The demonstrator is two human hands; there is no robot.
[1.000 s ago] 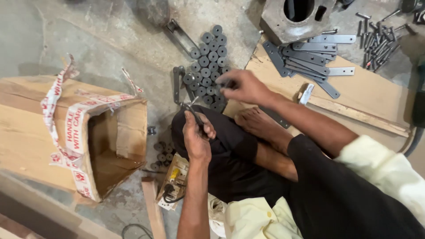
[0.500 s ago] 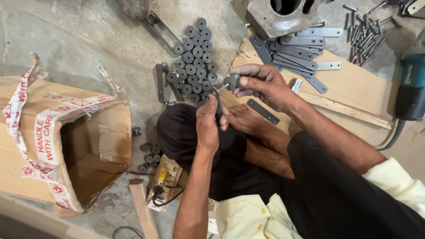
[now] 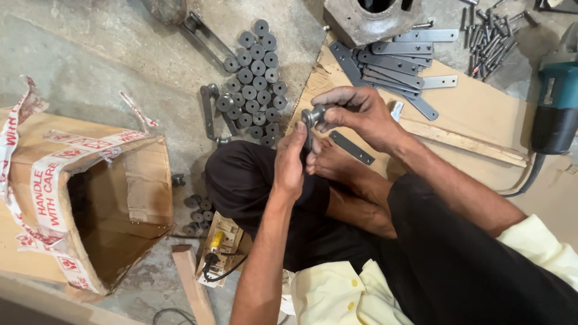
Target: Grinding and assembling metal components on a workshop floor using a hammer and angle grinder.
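Both hands meet above the person's crossed legs, and between them sits a small dark grey metal roller on a flat link piece (image 3: 312, 120). The right hand (image 3: 360, 115) pinches the round roller end with thumb and fingertips, closed firmly on it. The left hand (image 3: 292, 161) comes up from below, fingers wrapped around the lower strip of the same part, so the two hands are together on one piece, held over the bare foot (image 3: 334, 164).

Just beyond the hands, a cluster of dark round steel rollers (image 3: 256, 78) lies packed on the grey concrete floor (image 3: 108, 66), with a few assembled chain links (image 3: 211, 111) beside it. A fan of flat grey steel link plates (image 3: 391, 60) rests on a brown cardboard sheet (image 3: 475, 114), one loose plate (image 3: 352, 148) lying near the foot. A heap of grey bolts (image 3: 490, 36) sits top right, a teal power tool (image 3: 557, 90) at the right edge.

On the left, an open brown cardboard box (image 3: 90, 198) lies on its side, crossed with torn white tape bearing red print
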